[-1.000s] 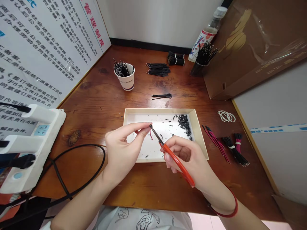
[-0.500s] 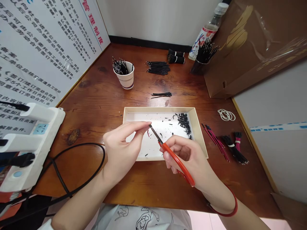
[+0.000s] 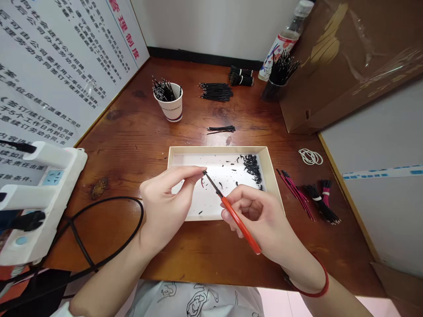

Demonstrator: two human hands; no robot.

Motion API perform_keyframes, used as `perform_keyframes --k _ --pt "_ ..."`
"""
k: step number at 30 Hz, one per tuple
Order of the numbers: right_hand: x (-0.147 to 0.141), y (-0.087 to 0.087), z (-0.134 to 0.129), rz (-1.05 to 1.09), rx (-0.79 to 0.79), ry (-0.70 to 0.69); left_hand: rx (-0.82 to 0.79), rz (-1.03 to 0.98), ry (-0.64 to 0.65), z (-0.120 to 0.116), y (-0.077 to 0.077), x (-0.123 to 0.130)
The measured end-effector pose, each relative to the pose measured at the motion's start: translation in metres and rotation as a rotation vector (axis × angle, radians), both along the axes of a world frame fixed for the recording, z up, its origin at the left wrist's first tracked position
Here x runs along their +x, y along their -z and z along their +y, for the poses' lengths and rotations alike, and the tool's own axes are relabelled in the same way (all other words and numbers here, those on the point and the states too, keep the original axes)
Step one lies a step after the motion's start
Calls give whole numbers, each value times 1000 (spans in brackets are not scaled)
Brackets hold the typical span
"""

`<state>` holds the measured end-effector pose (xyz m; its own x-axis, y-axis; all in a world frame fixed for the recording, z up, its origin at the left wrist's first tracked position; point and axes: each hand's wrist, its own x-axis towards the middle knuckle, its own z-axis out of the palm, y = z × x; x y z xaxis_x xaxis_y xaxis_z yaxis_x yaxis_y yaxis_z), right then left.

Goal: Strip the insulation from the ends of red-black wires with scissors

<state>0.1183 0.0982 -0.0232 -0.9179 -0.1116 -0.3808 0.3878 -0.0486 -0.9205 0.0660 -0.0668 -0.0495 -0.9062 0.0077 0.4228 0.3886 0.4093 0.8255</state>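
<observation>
Red-handled snips (image 3: 238,224) sit in the curled fingers of the right hand (image 3: 256,220), their black tip just at the pinched fingertips (image 3: 197,171) of the left hand (image 3: 164,203), which grips something too small to make out. Both hands hover over a cream cardboard tray (image 3: 269,176) scattered with black wire clippings (image 3: 252,169), on a wooden bench (image 3: 132,149); a paper cup (image 3: 172,108) of wires stands beyond.

This is a small wire-assembly workstation, shown by a wooden surface (image 3: 122,145) beside a printed Chinese labour-rules board (image 3: 66,75), with bundled black wires (image 3: 216,92), red wire bunches (image 3: 294,193), rubber bands (image 3: 310,156) and a power strip (image 3: 42,198).
</observation>
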Motion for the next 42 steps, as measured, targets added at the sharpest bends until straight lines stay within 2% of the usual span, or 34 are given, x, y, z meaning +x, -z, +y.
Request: perform_keyframes --k 2,4,7,9,10,12,14,15,17,19,20,22,24,27,30,33,35,37,40,42 --pt "1 0 2 33 44 -16 73 -92 9 1 -2 -1" --pt "-1 1 8 123 179 -20 165 -220 34 3 -3 -3" --pt "-8 6 22 327 636 8 250 -336 72 4 -4 -7" --pt "-15 13 30 369 973 -21 263 -358 90 4 -2 -8" --pt "-18 16 33 353 1086 -58 258 -359 102 4 -1 -9" --pt "-22 21 33 328 1180 -112 223 -328 122 3 0 -8" --pt "-23 23 27 400 1112 -76 159 -260 132 3 2 -7" --pt "-22 23 21 452 1017 -35 121 -215 134 3 2 -5" --pt "-20 22 7 509 713 56 34 -102 136 3 3 -2" --pt "-18 23 -6 468 371 129 -64 45 137 3 3 2" --pt "-18 23 -11 435 246 162 -110 120 136 3 3 3" --pt "-18 26 -17 382 99 210 -184 240 137 4 4 6" --pt "-19 26 -19 361 59 227 -227 306 144 4 4 6" --pt "-20 21 -14 384 131 218 -240 315 176 3 3 5" --pt "-21 12 -5 360 149 128 -177 170 261 1 0 2" --pt "-23 7 4 255 38 24 -97 -32 373 -1 -3 -1" --pt "-23 7 6 214 -1 14 -75 -121 427 -1 -3 -2" --pt "-23 9 6 210 -5 50 -86 -129 407 1 -3 -1" --pt "-21 13 2 251 19 155 -150 -6 260 4 -5 2" --pt "-19 14 0 307 32 197 -181 36 249 6 -6 3"
